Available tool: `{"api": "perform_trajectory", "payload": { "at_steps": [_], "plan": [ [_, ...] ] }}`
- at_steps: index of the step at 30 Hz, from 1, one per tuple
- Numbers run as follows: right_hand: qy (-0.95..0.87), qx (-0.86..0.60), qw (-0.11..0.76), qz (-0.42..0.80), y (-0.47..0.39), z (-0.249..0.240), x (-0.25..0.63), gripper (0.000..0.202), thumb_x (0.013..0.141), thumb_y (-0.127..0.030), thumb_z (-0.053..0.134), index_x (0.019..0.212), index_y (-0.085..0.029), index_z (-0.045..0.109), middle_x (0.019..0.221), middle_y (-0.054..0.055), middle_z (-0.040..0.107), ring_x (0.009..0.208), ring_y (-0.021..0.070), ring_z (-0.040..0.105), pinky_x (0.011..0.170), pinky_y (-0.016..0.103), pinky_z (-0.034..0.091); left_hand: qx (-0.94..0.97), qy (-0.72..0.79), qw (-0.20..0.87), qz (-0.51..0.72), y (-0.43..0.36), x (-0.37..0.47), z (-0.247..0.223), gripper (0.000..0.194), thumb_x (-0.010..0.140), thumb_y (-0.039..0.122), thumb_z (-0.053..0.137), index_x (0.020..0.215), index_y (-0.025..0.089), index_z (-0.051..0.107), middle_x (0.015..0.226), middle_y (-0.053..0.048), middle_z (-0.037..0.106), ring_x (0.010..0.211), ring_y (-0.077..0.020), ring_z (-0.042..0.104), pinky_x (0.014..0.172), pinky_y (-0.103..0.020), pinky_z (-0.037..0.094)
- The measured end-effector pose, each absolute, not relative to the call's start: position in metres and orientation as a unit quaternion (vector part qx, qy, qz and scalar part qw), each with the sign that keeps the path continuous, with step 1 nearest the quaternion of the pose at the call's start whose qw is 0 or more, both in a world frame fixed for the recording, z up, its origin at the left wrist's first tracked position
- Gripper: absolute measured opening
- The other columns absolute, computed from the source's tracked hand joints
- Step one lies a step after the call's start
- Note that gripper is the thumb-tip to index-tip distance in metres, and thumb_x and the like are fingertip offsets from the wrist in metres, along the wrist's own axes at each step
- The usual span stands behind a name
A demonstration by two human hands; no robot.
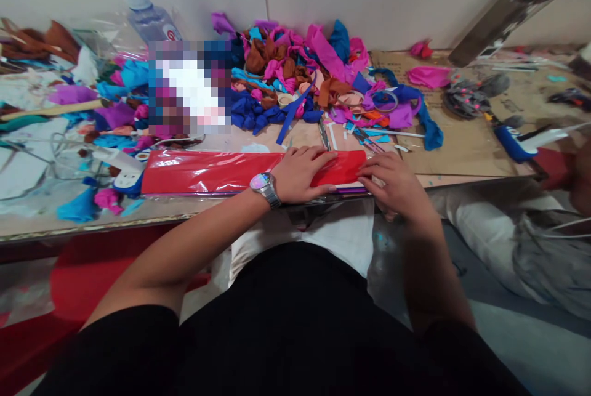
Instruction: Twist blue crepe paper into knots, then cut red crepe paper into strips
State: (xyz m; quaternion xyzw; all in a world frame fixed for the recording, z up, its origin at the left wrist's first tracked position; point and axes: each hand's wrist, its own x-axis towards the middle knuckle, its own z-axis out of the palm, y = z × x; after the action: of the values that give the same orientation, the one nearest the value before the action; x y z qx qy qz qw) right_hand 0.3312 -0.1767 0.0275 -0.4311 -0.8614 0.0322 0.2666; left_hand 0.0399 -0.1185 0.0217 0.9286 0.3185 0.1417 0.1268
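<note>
A long flat pack of folded red paper (pixel 207 173), partly in shiny clear plastic, lies along the table's front edge. Purple and white edges show beneath its right part. My left hand (pixel 300 173), with a metal-band watch (pixel 265 188) at the wrist, rests flat on the pack, fingers stretched to the right and thumb apart. At the pack's right end is my right hand (pixel 394 185), its bent fingers and thumb closed about the end of the red paper. What lies under its palm is hidden.
Behind the pack is a heap of colourful crepe paper scraps (pixel 295 69). A clear bottle (pixel 154 17) stands back left, near a white-and-blue glue gun (pixel 127 171). Another blue tool (pixel 514 140) lies at right on cardboard (pixel 452 143). Someone's legs (pixel 489 236) are at right.
</note>
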Motion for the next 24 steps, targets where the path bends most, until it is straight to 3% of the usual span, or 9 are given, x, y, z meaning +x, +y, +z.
{"api": "perform_trajectory", "payload": {
  "at_steps": [7,14,19,24],
  "plan": [
    [-0.826,-0.467,0.317,-0.001,-0.184,0.030,0.317,0.012,0.103,-0.027,0.061,0.110,-0.024,0.070,0.123,0.014,0.072,0.119,0.0328,0.067,0.107,0.057,0.054,0.925,0.318,0.126,0.164,-0.117,0.041,0.020,0.080,0.099,0.070,0.055,0.163,0.021,0.047,0.160,-0.018,0.055,0.146,-0.0369,0.053,0.120,-0.054,0.041],
    [-0.798,-0.473,0.374,-0.016,-0.180,0.028,0.318,0.013,0.107,-0.033,0.055,0.109,-0.025,0.066,0.120,0.013,0.071,0.118,0.0308,0.068,0.104,0.055,0.056,0.934,0.304,0.084,0.168,-0.120,0.040,0.032,0.075,0.091,0.037,0.066,0.161,0.015,0.048,0.162,-0.020,0.053,0.147,-0.0368,0.053,0.123,-0.053,0.040],
    [-0.761,-0.492,0.413,-0.094,-0.181,0.040,0.337,0.018,0.107,-0.039,0.054,0.106,-0.024,0.066,0.115,0.013,0.072,0.114,0.0302,0.069,0.101,0.054,0.058,0.934,0.307,0.083,0.166,-0.124,0.034,0.035,0.077,0.092,0.036,0.065,0.163,0.015,0.044,0.163,-0.020,0.052,0.148,-0.0357,0.053,0.123,-0.053,0.043],
    [-0.743,-0.446,0.456,-0.204,-0.185,0.086,0.342,0.023,0.108,-0.039,0.051,0.106,-0.024,0.069,0.113,0.015,0.069,0.114,0.0309,0.068,0.101,0.056,0.057,0.927,0.305,0.058,0.212,-0.138,0.048,0.052,0.066,0.099,0.037,0.059,0.161,0.015,0.048,0.159,-0.018,0.057,0.144,-0.0336,0.057,0.122,-0.052,0.045]
  ]
}}
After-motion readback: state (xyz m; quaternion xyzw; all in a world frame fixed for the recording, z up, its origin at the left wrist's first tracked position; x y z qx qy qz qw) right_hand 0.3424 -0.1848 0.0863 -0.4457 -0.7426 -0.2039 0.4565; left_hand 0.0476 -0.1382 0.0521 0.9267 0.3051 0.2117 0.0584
